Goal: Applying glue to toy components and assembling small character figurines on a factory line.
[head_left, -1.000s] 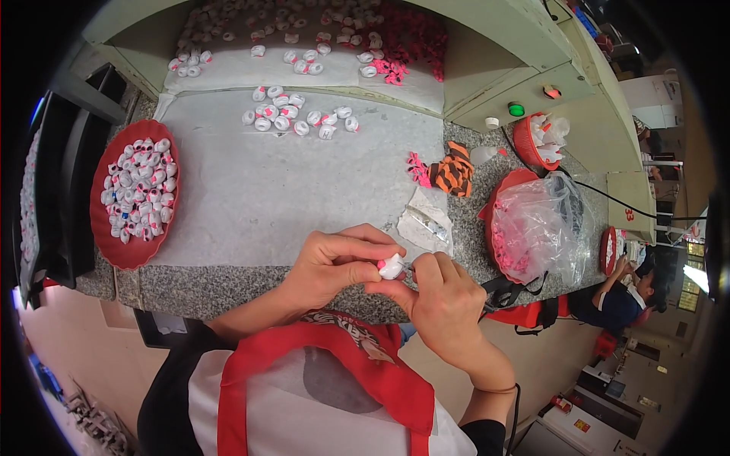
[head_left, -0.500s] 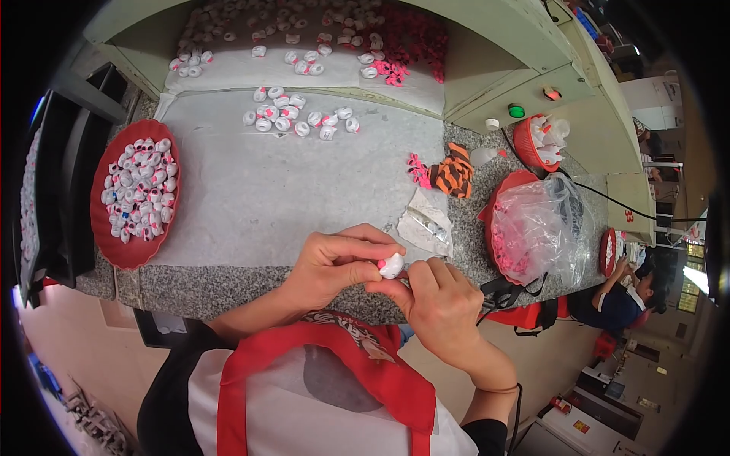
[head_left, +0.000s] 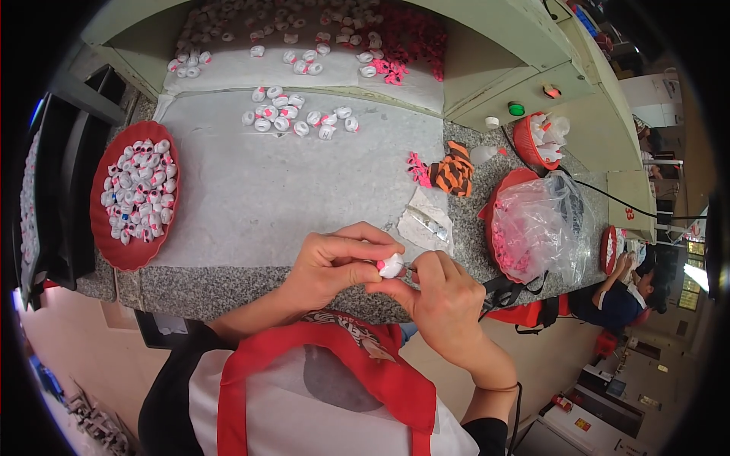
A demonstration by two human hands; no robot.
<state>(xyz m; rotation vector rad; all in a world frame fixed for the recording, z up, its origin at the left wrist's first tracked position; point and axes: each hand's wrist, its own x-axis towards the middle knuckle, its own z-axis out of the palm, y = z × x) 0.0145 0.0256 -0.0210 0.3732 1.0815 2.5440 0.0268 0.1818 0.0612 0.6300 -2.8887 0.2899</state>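
My left hand pinches a small white figure part with a pink patch between thumb and fingers, above the bench's front edge. Close by on the right, my right hand is closed around a thin tool, mostly hidden in the fingers. A short bit of that tool shows against the white part's right side. The right thumb reaches under the part. Similar white and pink pieces lie loosely grouped on the grey sheet farther back.
A red dish heaped with such pieces stands left. A lit shelf holds more behind. On the right are an orange-and-black striped cloth, a white paper, a bag-covered red dish and a red basket. Another person sits far right.
My right hand has tilted slightly and drawn back a little from the white part, showing more of the thin tool. My left hand has hardly moved.
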